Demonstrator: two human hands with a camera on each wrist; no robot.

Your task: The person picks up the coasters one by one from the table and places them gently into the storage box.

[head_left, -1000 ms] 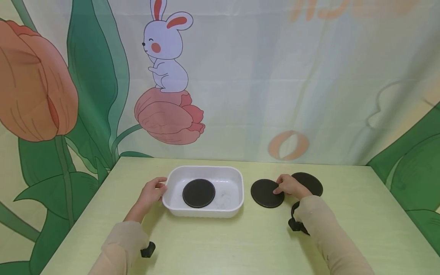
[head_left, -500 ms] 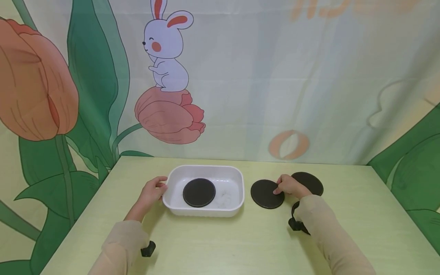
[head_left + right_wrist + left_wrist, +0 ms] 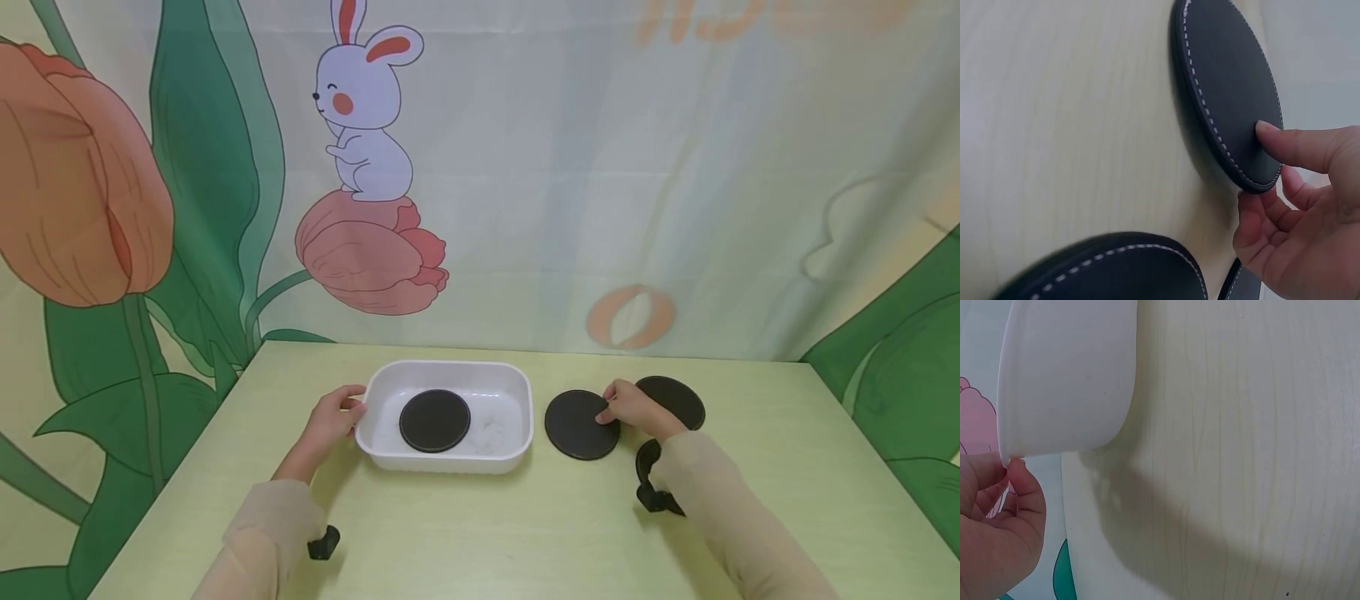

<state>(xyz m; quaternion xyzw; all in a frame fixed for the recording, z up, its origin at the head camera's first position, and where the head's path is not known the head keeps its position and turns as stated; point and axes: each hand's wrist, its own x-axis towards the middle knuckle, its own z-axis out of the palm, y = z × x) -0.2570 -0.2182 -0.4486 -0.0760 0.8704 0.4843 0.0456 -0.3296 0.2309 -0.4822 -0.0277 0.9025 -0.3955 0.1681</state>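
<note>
My left hand [image 3: 330,417] pinches the left end of the rim of a white rectangular basin [image 3: 442,464]; the left wrist view shows thumb and finger at its corner. A round black coaster [image 3: 435,421] lies flat inside the basin, left of its middle. To the right of the basin, my right hand [image 3: 633,406] pinches the edge of another black coaster [image 3: 576,425]. In the right wrist view this coaster [image 3: 1229,81] shows white edge stitching and stands tilted, thumb on its upper face and fingers beneath.
Another black coaster [image 3: 672,400] lies behind the right hand. In the right wrist view, a stitched coaster [image 3: 1129,269] lies below the held one. The pale wooden table [image 3: 465,533] ends at a printed curtain [image 3: 510,183] at the back.
The coaster in my right hand has tilted slightly, its near edge showing lower. The right wrist and sleeve have shifted a little to the right. The left hand and basin stay put.
</note>
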